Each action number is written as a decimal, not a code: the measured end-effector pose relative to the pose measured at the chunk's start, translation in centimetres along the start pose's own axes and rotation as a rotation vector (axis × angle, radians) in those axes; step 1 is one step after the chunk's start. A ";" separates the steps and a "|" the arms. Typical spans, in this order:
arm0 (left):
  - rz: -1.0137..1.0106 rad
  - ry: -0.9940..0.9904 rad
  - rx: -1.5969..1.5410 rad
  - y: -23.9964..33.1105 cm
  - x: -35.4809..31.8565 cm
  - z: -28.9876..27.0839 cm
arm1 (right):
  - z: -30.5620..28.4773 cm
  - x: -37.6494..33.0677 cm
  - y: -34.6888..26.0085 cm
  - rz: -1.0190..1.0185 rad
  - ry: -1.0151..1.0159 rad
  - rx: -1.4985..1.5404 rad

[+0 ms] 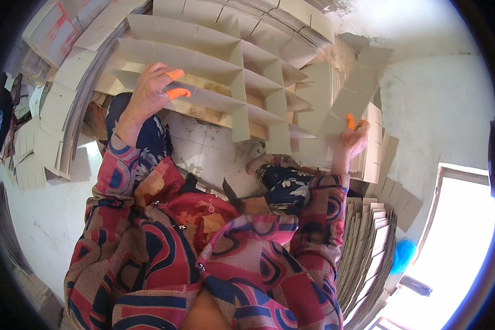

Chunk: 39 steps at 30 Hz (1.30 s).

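A grid of interlocked grey cardboard divider strips (pixel 236 82) stands in front of me, with long strips crossed by shorter ones. Orange covers sit on fingers of both hands. My left hand (pixel 147 94) is over the near left part of the grid, its thumb and forefinger apart; whether it touches the strip beneath is unclear. On the right, my right hand (pixel 353 140) is closed on the lower end of a loose cardboard strip (pixel 359 91). That strip tilts up to the right and is blurred, and its hold is partly hidden.
Stacked slotted cardboard strips (pixel 74 88) line the left side, with more strips (pixel 297 30) behind the grid. Upright strips (pixel 372 143) stand at the right, and another row (pixel 368 247) is beside my right arm. A blue bag-like thing (pixel 404 256) is near the bright doorway (pixel 462 231).
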<state>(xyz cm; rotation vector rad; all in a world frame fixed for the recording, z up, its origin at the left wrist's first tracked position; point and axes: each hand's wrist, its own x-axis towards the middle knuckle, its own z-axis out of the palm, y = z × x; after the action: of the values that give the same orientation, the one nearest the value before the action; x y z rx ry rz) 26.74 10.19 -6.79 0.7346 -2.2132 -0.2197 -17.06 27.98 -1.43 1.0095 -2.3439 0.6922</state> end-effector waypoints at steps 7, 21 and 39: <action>-0.028 -0.060 -0.026 -1.2 -0.6 0.0 | -5.4 -0.5 -13.2 -0.158 -0.153 0.676; -0.038 -0.035 -0.141 -1.4 -0.8 0.9 | -2.7 -4.5 -24.8 -0.407 -0.535 0.726; -0.106 -0.048 -0.195 -2.0 -0.8 1.7 | -1.4 -5.2 -26.3 -0.493 -0.527 0.686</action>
<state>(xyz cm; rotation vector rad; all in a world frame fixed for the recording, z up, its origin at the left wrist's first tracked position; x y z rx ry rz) 26.80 8.89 -9.25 0.7456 -2.1619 -0.5034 6.38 15.79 3.17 2.2046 -2.1141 1.1587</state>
